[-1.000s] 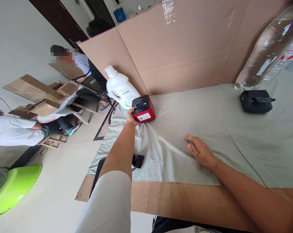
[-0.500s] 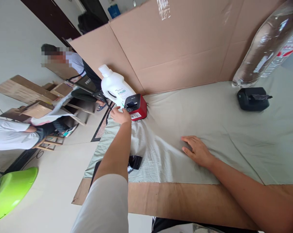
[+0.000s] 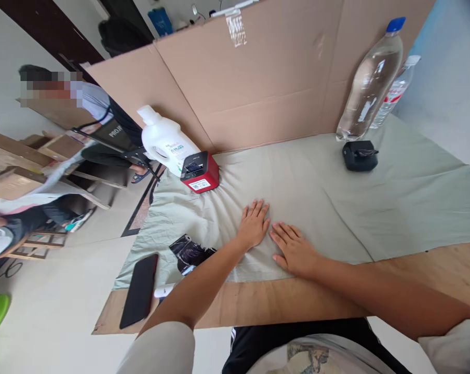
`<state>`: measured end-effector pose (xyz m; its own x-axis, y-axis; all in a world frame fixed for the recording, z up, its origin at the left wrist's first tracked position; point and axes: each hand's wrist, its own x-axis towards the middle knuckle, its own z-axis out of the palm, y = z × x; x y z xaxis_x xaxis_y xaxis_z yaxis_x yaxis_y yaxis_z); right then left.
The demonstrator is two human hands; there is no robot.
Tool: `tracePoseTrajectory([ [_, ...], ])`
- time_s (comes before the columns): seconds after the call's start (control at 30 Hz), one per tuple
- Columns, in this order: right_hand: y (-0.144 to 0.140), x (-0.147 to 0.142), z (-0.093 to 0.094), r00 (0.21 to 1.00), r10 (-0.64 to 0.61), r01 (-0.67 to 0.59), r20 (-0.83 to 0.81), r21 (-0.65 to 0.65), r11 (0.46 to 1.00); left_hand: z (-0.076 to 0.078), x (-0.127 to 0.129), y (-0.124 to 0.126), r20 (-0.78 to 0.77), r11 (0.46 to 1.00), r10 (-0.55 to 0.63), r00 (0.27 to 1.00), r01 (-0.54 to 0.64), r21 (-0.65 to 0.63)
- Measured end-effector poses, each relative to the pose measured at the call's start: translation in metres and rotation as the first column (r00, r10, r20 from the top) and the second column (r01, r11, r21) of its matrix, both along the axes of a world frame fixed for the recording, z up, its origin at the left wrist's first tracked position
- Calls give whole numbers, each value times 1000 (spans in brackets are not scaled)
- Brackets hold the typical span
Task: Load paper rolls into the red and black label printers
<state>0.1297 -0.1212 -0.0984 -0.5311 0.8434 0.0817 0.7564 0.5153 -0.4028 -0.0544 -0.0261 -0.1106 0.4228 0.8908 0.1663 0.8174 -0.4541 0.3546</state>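
Note:
My left hand (image 3: 254, 224) lies flat on the grey-green cloth (image 3: 273, 171), fingers spread and holding nothing. Close beside it, my right hand (image 3: 293, 248) rests palm down with its fingers apart, also bare. Beyond my left hand stands a red and black box-shaped device (image 3: 201, 173) with a white label on its front. A white jug-shaped bottle (image 3: 168, 139) with a cap leans behind that device. Nearer to me, a crumpled black plastic wrapper (image 3: 190, 251) lies left of my left forearm, which partly covers it.
A dark phone (image 3: 140, 291) lies at the table's front left, by a white object (image 3: 163, 291) partly under my arm. At the back right stand a large clear bottle (image 3: 371, 83), a smaller bottle (image 3: 394, 96) and a black device (image 3: 360, 155). A cardboard panel (image 3: 266, 88) borders the back. Two people sit at left.
My left hand has drawn back from the red and black device to lie beside my right hand. The device stands by the white bottle. The camera view has shifted.

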Motion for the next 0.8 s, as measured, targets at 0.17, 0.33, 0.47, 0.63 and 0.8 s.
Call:
tracePoseTrajectory([
  [0.17,4,42,-3,986,163,-163,-37,13,987,4,-6,-8,-80,999,-11,997,14,31],
  [0.33,139,135,29,873,-476,487,-105,206,849,3,-4,-10,-85,999,-4,996,8,45],
  [0.47,215,207,62,638,-769,753,-48,250,609,12,-4,-10,-132,1000,10,991,-7,20],
  [0.63,213,232,68,433,-895,901,104,-42,431,28,2,-13,-244,998,29,969,-42,-45],
  [0.8,194,211,56,428,-902,904,61,-61,424,30,3,-15,-212,996,35,977,-52,-73],
])
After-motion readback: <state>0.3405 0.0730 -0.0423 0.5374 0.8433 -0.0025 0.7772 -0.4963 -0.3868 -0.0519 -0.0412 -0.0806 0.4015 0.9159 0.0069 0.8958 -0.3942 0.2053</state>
